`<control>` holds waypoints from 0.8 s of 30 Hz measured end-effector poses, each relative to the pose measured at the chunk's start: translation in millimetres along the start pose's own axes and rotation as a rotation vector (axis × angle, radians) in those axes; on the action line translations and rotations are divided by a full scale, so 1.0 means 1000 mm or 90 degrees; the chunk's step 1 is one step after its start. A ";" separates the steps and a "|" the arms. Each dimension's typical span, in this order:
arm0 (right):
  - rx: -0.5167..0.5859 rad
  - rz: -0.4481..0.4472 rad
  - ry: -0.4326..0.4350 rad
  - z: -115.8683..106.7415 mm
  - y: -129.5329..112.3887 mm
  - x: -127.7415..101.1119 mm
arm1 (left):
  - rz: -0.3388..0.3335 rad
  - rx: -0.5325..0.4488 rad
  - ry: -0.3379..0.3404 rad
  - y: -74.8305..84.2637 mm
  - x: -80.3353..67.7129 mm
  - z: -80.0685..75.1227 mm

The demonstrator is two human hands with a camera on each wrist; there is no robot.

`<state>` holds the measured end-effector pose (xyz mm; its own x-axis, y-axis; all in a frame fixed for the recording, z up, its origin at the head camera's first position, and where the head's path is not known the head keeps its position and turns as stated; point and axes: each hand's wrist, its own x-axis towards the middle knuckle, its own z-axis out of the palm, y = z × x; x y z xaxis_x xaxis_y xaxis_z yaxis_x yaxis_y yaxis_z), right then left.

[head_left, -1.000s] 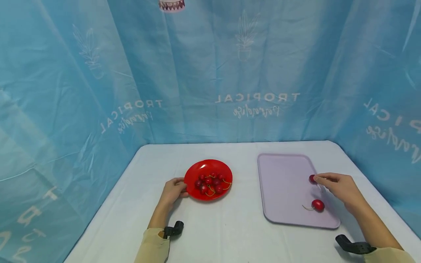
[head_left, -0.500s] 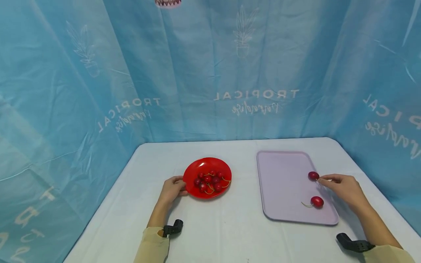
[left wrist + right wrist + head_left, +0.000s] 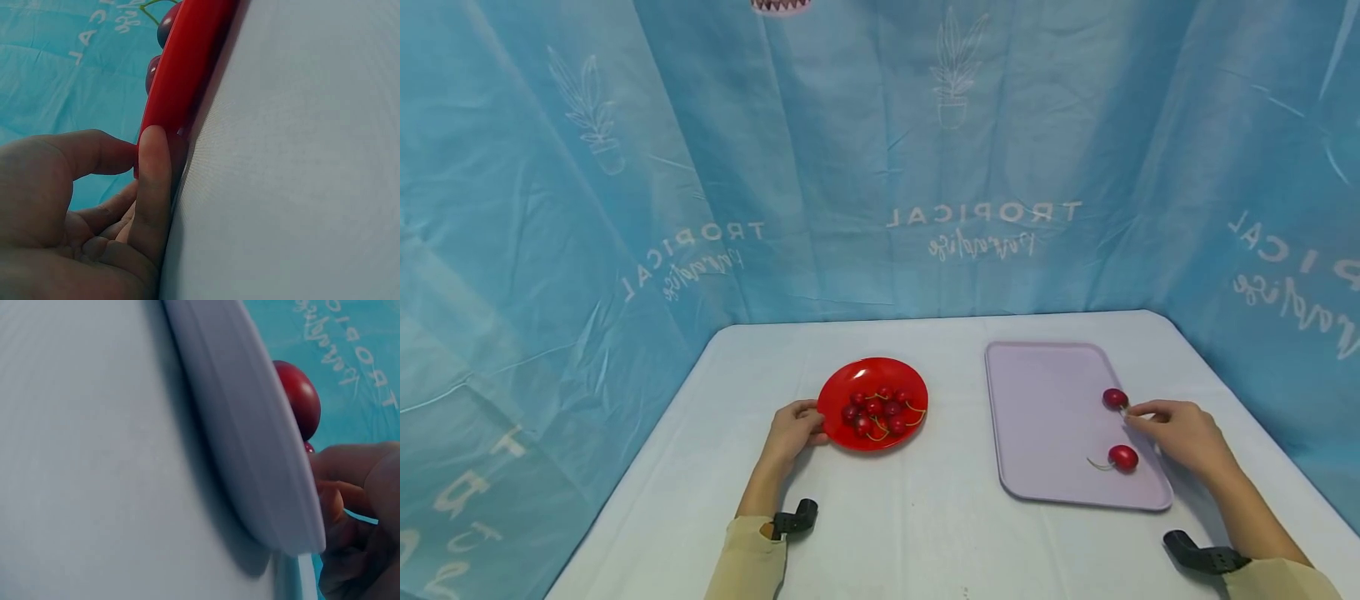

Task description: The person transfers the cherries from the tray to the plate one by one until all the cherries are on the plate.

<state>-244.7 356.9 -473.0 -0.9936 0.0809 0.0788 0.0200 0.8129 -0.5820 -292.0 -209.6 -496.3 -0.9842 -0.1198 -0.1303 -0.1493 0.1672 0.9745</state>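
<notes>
A red plate (image 3: 831,412) with several cherries (image 3: 876,410) sits at the middle left of the white table. My left hand (image 3: 792,432) grips its left rim, thumb on top and fingers under the red plate's rim (image 3: 181,75). To the right lies a lilac tray (image 3: 1045,417) with two cherries on it. My right hand (image 3: 1180,432) rests at the tray's right edge and pinches the stem of the farther cherry (image 3: 1115,398). The nearer cherry (image 3: 1123,457) lies loose just left of that hand. The right wrist view shows the tray rim (image 3: 250,437) and a cherry (image 3: 300,397) behind it.
A white cloth covers the table (image 3: 925,525). A blue printed curtain (image 3: 880,167) closes in the back and both sides. Bare cloth lies between the plate and the tray and along the front edge.
The farther cherry now rests on the tray, and my right hand has drawn back slightly toward me along its stem. My left hand stays on the plate rim.
</notes>
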 end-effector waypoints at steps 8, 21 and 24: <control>-0.030 -0.001 -0.004 0.003 -0.001 0.002 | 0.002 0.006 -0.001 -0.001 0.000 0.000; 0.022 0.035 -0.024 0.008 0.007 -0.002 | -0.002 0.006 -0.001 -0.001 0.001 0.003; 0.035 0.028 -0.020 0.010 0.008 0.000 | -0.001 0.009 0.005 0.000 0.000 0.001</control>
<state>-245.4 357.5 -485.9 -0.9948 0.0978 0.0275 0.0590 0.7763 -0.6275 -292.4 -208.7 -496.3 -0.9831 -0.1280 -0.1308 -0.1528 0.1815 0.9714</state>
